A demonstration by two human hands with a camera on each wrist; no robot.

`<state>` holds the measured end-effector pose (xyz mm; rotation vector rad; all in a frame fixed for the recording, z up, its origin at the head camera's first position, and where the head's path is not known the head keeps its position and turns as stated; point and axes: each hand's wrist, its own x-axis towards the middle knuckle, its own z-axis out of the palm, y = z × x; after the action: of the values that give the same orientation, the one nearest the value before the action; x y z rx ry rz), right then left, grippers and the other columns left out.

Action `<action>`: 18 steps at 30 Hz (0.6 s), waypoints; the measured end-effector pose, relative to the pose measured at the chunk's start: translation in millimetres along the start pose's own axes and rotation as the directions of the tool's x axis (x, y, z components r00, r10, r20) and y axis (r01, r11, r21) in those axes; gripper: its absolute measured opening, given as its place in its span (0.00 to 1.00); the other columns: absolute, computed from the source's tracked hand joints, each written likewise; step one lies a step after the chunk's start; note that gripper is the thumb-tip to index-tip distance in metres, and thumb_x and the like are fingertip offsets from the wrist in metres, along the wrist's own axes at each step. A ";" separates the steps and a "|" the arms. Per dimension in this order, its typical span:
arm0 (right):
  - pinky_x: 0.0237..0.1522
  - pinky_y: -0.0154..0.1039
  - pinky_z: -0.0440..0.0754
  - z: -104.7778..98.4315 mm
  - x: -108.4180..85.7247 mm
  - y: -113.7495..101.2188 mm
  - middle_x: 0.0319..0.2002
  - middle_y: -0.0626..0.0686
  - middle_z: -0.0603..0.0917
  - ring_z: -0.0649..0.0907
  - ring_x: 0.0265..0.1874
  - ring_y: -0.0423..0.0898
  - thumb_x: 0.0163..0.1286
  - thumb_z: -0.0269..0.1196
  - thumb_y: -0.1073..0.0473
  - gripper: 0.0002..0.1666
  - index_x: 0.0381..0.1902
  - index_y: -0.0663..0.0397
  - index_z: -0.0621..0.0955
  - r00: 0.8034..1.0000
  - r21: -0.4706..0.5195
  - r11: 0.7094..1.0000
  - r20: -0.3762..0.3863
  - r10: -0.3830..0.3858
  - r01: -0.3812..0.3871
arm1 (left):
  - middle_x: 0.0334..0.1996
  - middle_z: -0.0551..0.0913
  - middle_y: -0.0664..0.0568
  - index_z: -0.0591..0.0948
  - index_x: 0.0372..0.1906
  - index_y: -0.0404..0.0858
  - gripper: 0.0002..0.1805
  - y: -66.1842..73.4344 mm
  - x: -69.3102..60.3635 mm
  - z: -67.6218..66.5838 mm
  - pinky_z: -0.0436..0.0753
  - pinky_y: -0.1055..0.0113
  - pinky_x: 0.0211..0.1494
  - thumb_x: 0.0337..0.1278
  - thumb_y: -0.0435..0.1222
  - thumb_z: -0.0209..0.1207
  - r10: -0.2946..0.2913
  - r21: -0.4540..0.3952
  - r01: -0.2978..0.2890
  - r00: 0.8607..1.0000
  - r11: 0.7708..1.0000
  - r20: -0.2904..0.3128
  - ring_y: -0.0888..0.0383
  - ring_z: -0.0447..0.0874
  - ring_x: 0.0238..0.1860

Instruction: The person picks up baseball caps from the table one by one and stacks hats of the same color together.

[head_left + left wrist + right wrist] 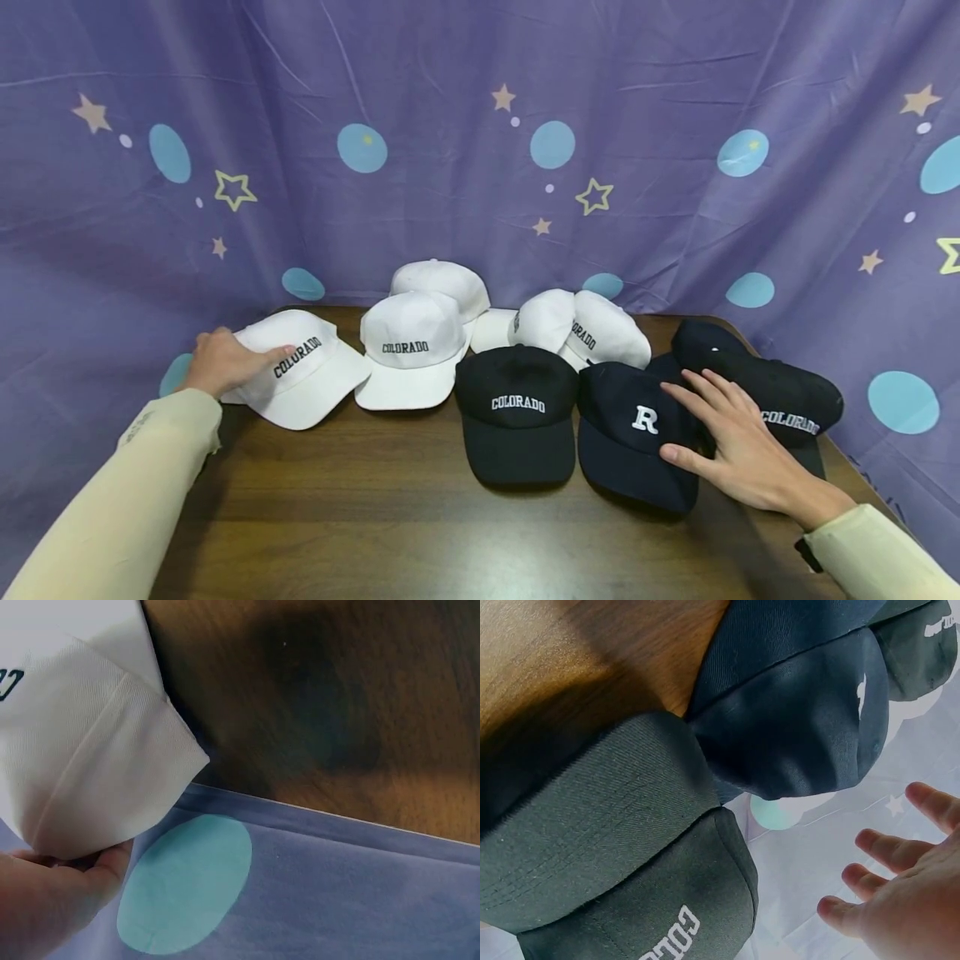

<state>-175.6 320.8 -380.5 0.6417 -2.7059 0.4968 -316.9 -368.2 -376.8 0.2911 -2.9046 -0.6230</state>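
Note:
At the far left of the table my left hand (225,362) grips a white baseball cap (307,392) with black COLORADO lettering. Its thumb lies along the cap's front, and the left wrist view shows the fingertips tucked under the edge of the white cap (112,765). On the right side my right hand (738,437) is held with its fingers spread and nothing in it. It hovers between a navy cap (630,433) marked R and a black COLORADO cap (802,400). In the right wrist view the right hand (907,877) appears apart from the caps.
Another white COLORADO cap (408,333) stands left of centre, with a white cap (442,279) behind it. Two more white caps (543,321) overlap at the back. A black COLORADO cap (517,417) sits mid-table. A purple curtain (450,192) hangs behind the wooden table (360,483).

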 end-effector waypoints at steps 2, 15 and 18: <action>0.69 0.74 0.48 0.4 -0.4 -0.1 0.78 0.60 0.61 0.54 0.78 0.63 0.62 0.72 0.40 0.47 0.76 0.39 0.69 1.000 -0.002 1.000 -0.001 0.000 0.000 | 0.48 0.69 0.18 0.69 0.55 0.11 0.63 -1.0 -1.5 -3.2 0.76 0.37 0.47 0.47 0.72 0.65 0.003 -0.016 -0.003 1.000 1.000 0.004 0.28 0.68 0.47; 0.69 0.75 0.49 -0.4 0.3 -1.2 0.77 0.61 0.61 0.54 0.78 0.63 0.62 0.72 0.40 0.47 0.76 0.40 0.69 1.000 -0.002 1.000 -0.007 -0.001 0.001 | 0.59 0.72 0.23 0.68 0.67 0.20 0.50 -4.7 -7.1 -12.7 0.76 0.50 0.51 0.66 0.64 0.55 -0.063 -0.287 0.060 0.998 0.956 0.000 0.34 0.74 0.54; 0.69 0.75 0.49 -0.5 0.4 -1.1 0.77 0.61 0.61 0.54 0.78 0.63 0.62 0.72 0.40 0.47 0.76 0.39 0.69 1.000 0.000 1.000 -0.010 -0.003 0.003 | 0.60 0.72 0.24 0.68 0.67 0.21 0.45 -3.5 -6.2 -15.0 0.75 0.51 0.53 0.71 0.60 0.53 -0.020 -0.316 0.009 0.999 0.949 -0.032 0.34 0.73 0.56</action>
<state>-175.2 319.9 -379.6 0.6418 -2.6949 0.4974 -307.4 -375.8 -365.4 0.2770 -2.7131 -1.0580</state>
